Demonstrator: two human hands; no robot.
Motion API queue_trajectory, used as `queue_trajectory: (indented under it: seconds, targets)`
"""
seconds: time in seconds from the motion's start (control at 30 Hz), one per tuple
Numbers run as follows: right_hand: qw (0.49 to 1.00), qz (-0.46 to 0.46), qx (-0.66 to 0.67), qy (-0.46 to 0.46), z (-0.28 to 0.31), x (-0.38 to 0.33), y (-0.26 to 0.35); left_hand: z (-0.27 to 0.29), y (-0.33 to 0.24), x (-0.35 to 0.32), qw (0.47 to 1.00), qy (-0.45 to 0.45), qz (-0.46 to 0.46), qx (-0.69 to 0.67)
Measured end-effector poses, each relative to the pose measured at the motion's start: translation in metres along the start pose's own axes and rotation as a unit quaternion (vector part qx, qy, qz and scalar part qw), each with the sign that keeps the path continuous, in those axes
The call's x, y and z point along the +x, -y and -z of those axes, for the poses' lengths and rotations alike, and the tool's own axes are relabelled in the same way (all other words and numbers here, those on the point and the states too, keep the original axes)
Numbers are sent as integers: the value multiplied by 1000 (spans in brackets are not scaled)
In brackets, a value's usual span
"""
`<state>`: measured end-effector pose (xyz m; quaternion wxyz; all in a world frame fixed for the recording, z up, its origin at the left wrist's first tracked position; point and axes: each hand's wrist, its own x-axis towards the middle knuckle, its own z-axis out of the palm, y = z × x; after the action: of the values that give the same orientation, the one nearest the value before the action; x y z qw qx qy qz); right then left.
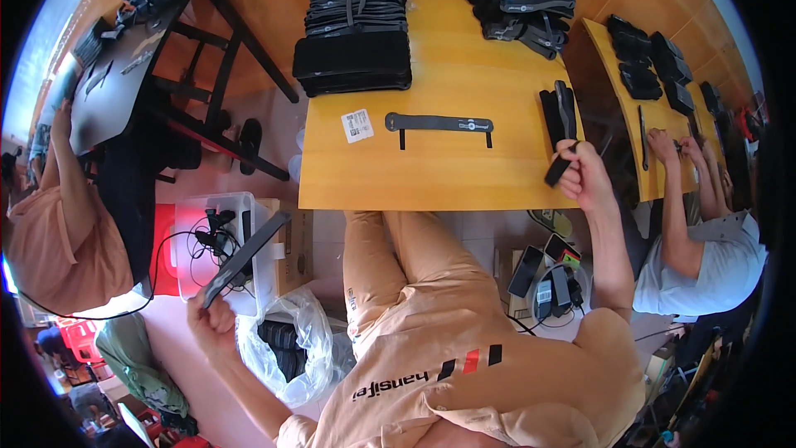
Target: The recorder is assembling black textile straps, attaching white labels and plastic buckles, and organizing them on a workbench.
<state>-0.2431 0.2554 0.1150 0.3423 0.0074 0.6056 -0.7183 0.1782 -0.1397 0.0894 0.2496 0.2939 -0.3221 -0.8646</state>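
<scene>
Left hand [211, 322] low at the person's left side, well off the tabletop, fingers clamped on the lower end of a long flat black strap piece [245, 257]. The piece slants up and right, over a clear plastic bin [189, 207] holding black cables. A clear plastic bag [286, 348] with dark items sits on the floor just beside that hand.

Right hand [583, 174] at the right edge of the yellow wooden tabletop [448, 174], fingers closed round a short black strap end [559, 169]. Just above it lies a small pile of black straps [559, 114].

Mid-tabletop: one long black strap with two short tabs [439, 124], lying flat, and a small white label card [357, 125] near its left end. Far edge: two stacks of black folded goods [355, 29] and [522, 0].

Another person's hands [676, 149] are at a neighbouring table to the right.
</scene>
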Motion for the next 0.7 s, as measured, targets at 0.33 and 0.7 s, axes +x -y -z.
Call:
queue_trajectory:
  seconds: [0.33,0.7]
  targets:
    - [684,313,-647,127,-42,-30,21,-93,143,103,992,-44,-54,105]
    - [643,378,-660,-92,-21,-64,63,-110,180,109,928,-115,94,342]
